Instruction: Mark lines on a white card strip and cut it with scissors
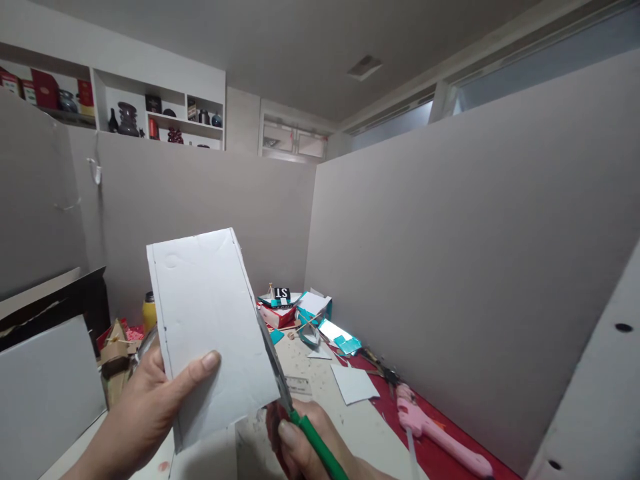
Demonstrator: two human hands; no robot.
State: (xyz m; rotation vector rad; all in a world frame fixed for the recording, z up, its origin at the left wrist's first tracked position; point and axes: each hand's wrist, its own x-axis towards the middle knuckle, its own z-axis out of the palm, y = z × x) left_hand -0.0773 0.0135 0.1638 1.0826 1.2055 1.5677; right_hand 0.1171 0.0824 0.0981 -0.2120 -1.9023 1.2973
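Observation:
My left hand (165, 387) grips a white piece of cardboard (210, 313) by its left side, thumb flat on the front face. Pencil lines run along the cardboard's long edges, and it is held up tilted above the table. In my right hand (310, 433) are scissors with green handles (323, 447), the fingers closed around the grips. The scissor blades (277, 363) lie along the right edge of the cardboard, pointing up and away. Whether the blades are parted is hard to make out.
A pink glue gun (440, 440) lies on red cloth at the right. White scraps (354, 385), a clear ruler (299, 385) and teal-and-white box pieces (315, 305) sit on the table (345, 427). White board (47, 393) stands left, near a yellow bottle (149, 312). Grey partitions (450, 253) enclose the table.

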